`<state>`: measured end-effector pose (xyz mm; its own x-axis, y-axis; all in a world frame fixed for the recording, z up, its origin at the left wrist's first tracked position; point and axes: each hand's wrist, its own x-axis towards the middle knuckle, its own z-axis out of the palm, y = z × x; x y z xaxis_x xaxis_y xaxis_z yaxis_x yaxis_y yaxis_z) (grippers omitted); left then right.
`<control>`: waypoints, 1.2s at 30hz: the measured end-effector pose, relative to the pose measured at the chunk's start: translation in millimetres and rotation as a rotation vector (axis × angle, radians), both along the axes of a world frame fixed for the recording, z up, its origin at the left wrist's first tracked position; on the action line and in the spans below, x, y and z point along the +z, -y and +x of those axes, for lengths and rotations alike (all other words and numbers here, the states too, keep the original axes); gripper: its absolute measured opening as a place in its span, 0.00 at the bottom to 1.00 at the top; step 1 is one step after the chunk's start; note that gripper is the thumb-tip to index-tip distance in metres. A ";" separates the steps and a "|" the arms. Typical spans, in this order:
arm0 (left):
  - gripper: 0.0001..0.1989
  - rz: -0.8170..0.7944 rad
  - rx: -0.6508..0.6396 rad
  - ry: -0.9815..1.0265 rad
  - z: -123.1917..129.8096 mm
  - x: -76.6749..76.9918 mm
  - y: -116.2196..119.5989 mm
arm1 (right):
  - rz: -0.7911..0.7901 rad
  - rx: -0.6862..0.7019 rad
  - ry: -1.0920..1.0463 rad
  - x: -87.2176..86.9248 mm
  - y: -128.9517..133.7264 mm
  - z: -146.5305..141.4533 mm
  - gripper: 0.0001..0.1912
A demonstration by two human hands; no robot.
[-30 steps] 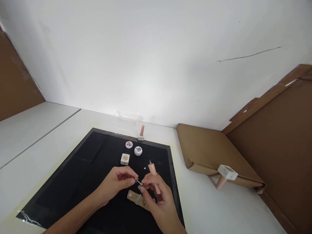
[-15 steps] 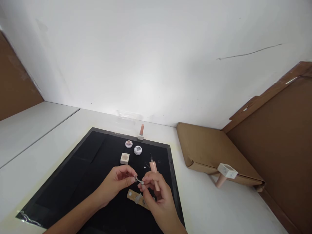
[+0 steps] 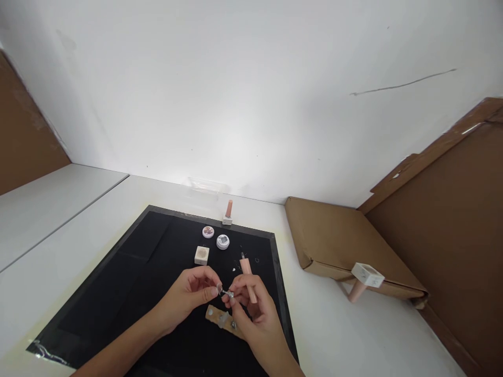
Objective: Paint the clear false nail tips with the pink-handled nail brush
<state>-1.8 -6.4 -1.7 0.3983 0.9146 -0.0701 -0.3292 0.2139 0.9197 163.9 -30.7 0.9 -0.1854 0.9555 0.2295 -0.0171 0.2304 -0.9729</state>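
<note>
My left hand (image 3: 196,288) is closed in a pinch on a small clear piece (image 3: 219,288), perhaps a false nail. A short silvery holder (image 3: 229,295) runs from it to the fingertips of my right hand (image 3: 255,309), which pinch its other end. Between the fingers of that same hand rests a nail polish brush (image 3: 246,267) with a peach cap, its bristles pointing up and away. Just below both hands, a tan strip (image 3: 222,319) with small pale and shiny pieces on it lies partly under my right hand. An uncapped square polish bottle (image 3: 201,255) stands ahead.
Two small round jars (image 3: 222,241) sit on the black mat (image 3: 129,272). A capped polish bottle (image 3: 228,213) stands at its far edge. On the right, another bottle (image 3: 365,277) appears cap-down beside a cardboard box (image 3: 338,235). A white wall (image 3: 236,104) rises behind.
The brush in my right hand has tilted slightly to the left. The silvery holder has turned a little between my fingers; both hands stay nearly in place.
</note>
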 end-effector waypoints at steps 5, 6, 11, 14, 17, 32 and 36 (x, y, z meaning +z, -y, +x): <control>0.11 0.016 -0.025 -0.027 -1.3 -6.5 -0.8 | -0.038 0.044 -0.117 0.4 1.4 1.4 0.04; 0.11 0.016 -0.029 -0.031 -1.5 -7.6 -1.0 | -0.051 0.058 -0.137 0.9 1.6 1.7 0.04; 0.12 -0.022 -0.041 -0.003 -1.5 -8.3 -1.5 | -0.159 0.139 -0.282 3.3 -0.7 1.6 0.07; 0.11 -0.054 -0.070 0.048 -0.3 -5.2 -0.6 | -0.188 0.159 -0.311 5.2 -2.7 1.0 0.08; 0.10 -0.075 -0.122 0.088 0.2 -3.1 0.9 | -0.217 0.165 -0.325 7.6 -3.0 0.7 0.08; 0.11 -0.105 -0.128 0.110 -1.0 -6.0 2.0 | -0.130 -0.032 -0.050 7.9 -6.5 5.4 0.07; 0.13 -0.137 -0.145 0.145 0.0 -3.0 3.0 | -0.045 -0.088 0.090 4.3 -6.4 6.6 0.02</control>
<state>-1.7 -9.4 -4.7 0.5396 0.8330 -0.1225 -0.4123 0.3883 0.8242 170.6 -24.3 5.2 -0.1184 0.9779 0.1726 0.0888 0.1835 -0.9790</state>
